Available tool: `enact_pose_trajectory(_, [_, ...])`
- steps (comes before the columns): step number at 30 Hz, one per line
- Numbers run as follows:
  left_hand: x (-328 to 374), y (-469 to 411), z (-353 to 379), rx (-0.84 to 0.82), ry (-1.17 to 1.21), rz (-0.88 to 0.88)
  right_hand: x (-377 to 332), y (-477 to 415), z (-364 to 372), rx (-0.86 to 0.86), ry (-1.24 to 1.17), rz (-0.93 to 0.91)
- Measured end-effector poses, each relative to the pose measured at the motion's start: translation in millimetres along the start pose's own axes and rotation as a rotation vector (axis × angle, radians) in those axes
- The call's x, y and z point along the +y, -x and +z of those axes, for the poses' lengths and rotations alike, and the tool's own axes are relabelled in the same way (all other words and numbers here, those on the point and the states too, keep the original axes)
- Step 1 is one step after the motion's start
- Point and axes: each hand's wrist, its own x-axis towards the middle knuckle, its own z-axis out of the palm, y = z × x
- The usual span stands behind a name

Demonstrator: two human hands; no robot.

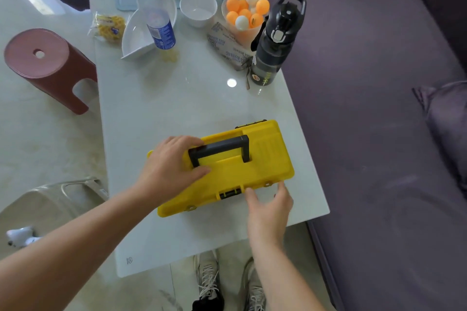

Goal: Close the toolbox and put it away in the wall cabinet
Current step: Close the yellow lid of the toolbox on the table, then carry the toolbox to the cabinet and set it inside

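**Lid down, latch still to seat**

Left of the tabletop (177, 98): a red stool (48, 63) and a clear chair (50, 199) on the pale floor, both off the near-left edge.

Your left hand (171, 166) lies flat on the left end of the toolbox (252, 166), fingers spread, thumb along the lid, fingertips against the left post of the black handle (219, 149). It presses; it holds nothing.

The toolbox sits near the near-right corner of the tabletop, lid lowered, long axis running left to right and tilted a little away toward the right. The black latch (229, 194) is on the near long side, facing you.

Your right hand (270, 207) hovers at that near side, just right of the latch, fingers loosely parted and empty. Contact with the yellow wall: cannot tell. Judgement: this hand is nearer the latch, which lies just left of its fingers, so it should snap it.

Far end of the tabletop: bowls, bottles, a dish of balls, well apart. Right of the tabletop: a purple sofa (379, 134). No wall cabinet in view.
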Motion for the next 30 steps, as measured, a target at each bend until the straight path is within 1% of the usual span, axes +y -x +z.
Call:
enact_pose_trajectory(1, [11, -3, -3, -0.019, 0.017, 0.033, -2, -1, -6, 0.082, 0.162, -0.192])
enact_pose_trajectory(2, [22, -8, -6, -0.083, 0.004, 0.068, -4, -4, -10, 0.133, 0.313, -0.376])
enact_pose_trajectory(3, [35, -14, -6, -0.172, -0.041, 0.101, -6, -8, -11, 0.142, 0.430, -0.513])
enact_pose_trajectory(4, [47, -20, -4, -0.257, -0.105, 0.128, -9, -14, -11, 0.111, 0.514, -0.583])
enact_pose_trajectory(6, [66, -29, 2, -0.353, -0.217, 0.126, -13, -25, -8, 0.010, 0.623, -0.601])
enact_pose_trajectory(9, [83, -38, 8, -0.465, -0.276, 0.010, -11, -33, -5, -0.034, 0.709, -0.612])
enact_pose_trajectory(12, [90, -40, 7, -0.585, -0.243, -0.086, -7, -29, -9, -0.039, 0.689, -0.632])
enact_pose_trajectory(16, [115, -39, -5, -0.652, -0.175, -0.145, -13, -20, -25, -0.031, 0.619, -0.644])
enact_pose_trajectory(19, [153, -35, -26, -0.650, -0.147, -0.149, -36, -9, -52, 0.003, 0.580, -0.668])
enact_pose_trajectory(22, [207, -25, -56, -0.624, -0.123, -0.116, -68, 7, -95, 0.046, 0.564, -0.696])
enact_pose_trajectory(25, [273, -12, -95, -0.598, -0.125, -0.070, -105, 24, -152, 0.092, 0.564, -0.736])
enact_pose_trajectory(30, [405, 11, -161, -0.506, -0.040, -0.075, -172, 58, -262, 0.242, 0.533, -0.800])
